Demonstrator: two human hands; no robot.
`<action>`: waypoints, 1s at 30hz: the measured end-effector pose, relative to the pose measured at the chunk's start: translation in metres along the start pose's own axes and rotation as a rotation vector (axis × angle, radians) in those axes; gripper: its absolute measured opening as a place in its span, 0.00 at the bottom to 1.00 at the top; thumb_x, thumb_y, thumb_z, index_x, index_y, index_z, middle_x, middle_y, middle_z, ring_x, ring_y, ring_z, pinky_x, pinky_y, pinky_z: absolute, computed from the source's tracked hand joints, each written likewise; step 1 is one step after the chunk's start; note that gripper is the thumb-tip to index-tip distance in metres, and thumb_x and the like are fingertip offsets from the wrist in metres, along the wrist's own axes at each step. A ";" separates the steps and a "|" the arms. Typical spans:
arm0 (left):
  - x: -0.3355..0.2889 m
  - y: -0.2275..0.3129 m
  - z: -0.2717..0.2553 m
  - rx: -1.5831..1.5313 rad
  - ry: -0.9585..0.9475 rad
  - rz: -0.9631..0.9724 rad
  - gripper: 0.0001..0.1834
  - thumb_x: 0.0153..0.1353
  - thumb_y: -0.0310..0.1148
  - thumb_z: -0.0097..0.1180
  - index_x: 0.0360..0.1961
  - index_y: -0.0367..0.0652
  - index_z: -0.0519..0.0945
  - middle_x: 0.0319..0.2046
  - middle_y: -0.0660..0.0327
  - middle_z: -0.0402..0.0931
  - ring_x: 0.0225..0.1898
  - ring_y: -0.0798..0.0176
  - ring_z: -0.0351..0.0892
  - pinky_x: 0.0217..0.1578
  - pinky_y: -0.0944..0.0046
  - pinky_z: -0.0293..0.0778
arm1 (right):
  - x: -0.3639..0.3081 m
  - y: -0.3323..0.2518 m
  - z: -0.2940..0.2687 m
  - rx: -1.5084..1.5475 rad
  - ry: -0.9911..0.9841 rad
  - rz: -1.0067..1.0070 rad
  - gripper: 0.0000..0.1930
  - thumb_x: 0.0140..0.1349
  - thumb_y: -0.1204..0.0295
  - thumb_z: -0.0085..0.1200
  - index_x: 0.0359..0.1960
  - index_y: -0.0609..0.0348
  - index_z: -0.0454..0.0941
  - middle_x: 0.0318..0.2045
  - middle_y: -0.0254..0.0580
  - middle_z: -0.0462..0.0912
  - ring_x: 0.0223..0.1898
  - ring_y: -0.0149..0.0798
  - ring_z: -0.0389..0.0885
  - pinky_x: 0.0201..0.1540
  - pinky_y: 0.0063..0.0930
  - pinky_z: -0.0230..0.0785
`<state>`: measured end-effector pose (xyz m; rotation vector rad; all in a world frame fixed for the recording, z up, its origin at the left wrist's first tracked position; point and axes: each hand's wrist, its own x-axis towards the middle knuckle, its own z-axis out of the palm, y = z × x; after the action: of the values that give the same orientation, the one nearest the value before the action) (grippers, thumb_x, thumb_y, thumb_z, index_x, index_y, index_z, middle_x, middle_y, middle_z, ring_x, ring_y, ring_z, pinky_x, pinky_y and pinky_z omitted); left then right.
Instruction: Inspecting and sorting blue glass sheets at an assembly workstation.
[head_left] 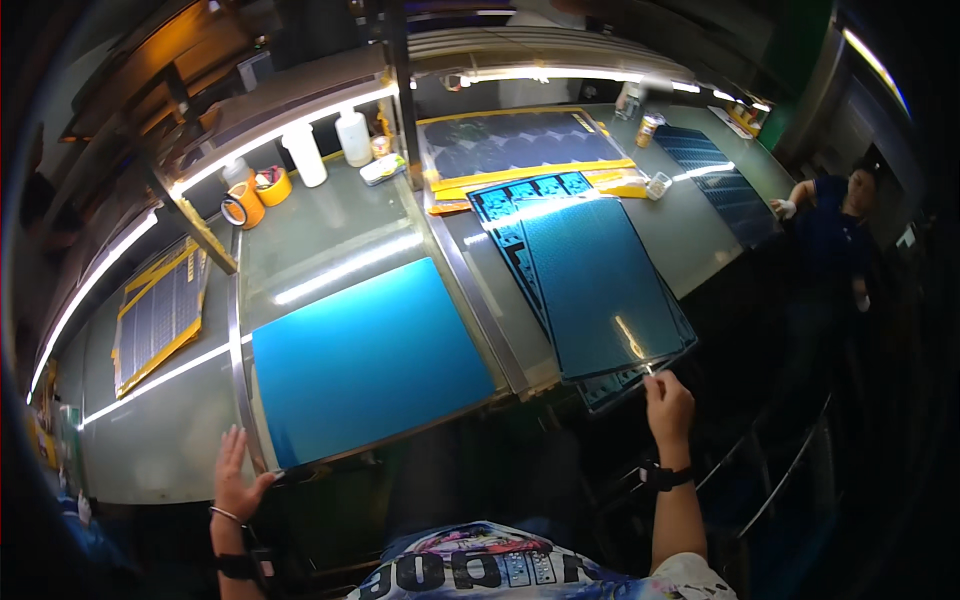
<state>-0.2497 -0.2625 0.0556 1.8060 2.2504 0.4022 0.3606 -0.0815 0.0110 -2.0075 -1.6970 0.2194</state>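
A plain bright blue sheet [370, 365] lies flat on the worktable in front of me. My left hand [238, 480] is open at its near left corner, fingers stretched out and thumb apart, by the table edge. To the right, a darker teal sheet with a fine texture [605, 285] rests askew over a sheet with black-patterned borders [500, 225]. Both overhang the table's near edge. My right hand [670, 408] is closed in a pinch at the teal sheet's near edge; the fingertips are partly hidden.
Yellow-edged framed panels [525, 145] lie behind the teal sheet, another framed panel [162, 310] at far left. White bottles [304, 155] and orange tape rolls [240, 205] stand under the lit shelf. A post [402, 90] rises mid-table. A co-worker [845, 215] stands right, near a dark sheet [715, 180].
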 end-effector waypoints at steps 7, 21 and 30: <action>0.076 0.085 -0.043 0.177 -0.092 0.311 0.37 0.46 0.43 0.64 0.57 0.40 0.69 0.59 0.50 0.63 0.63 0.45 0.56 0.61 0.51 0.55 | 0.000 -0.064 0.077 -0.160 -0.015 -0.573 0.29 0.50 0.61 0.61 0.52 0.63 0.69 0.56 0.62 0.66 0.58 0.63 0.63 0.59 0.51 0.58; 0.133 0.236 0.116 0.123 -0.322 0.862 0.31 0.56 0.50 0.55 0.57 0.45 0.68 0.61 0.56 0.60 0.64 0.53 0.56 0.60 0.51 0.56 | -0.020 -0.073 0.058 -0.139 -0.140 -0.692 0.19 0.52 0.63 0.58 0.41 0.63 0.72 0.49 0.68 0.71 0.53 0.63 0.69 0.56 0.53 0.61; 0.142 0.270 0.144 0.154 -0.374 0.838 0.27 0.56 0.47 0.54 0.54 0.44 0.71 0.59 0.58 0.64 0.62 0.56 0.60 0.57 0.52 0.59 | -0.027 -0.070 0.063 -0.231 -0.045 -0.776 0.23 0.52 0.62 0.58 0.46 0.63 0.72 0.50 0.67 0.70 0.53 0.64 0.69 0.58 0.51 0.60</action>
<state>0.0164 -0.0591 0.0153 2.5833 1.2342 0.0018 0.2662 -0.0838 -0.0158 -1.3353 -2.4684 -0.2109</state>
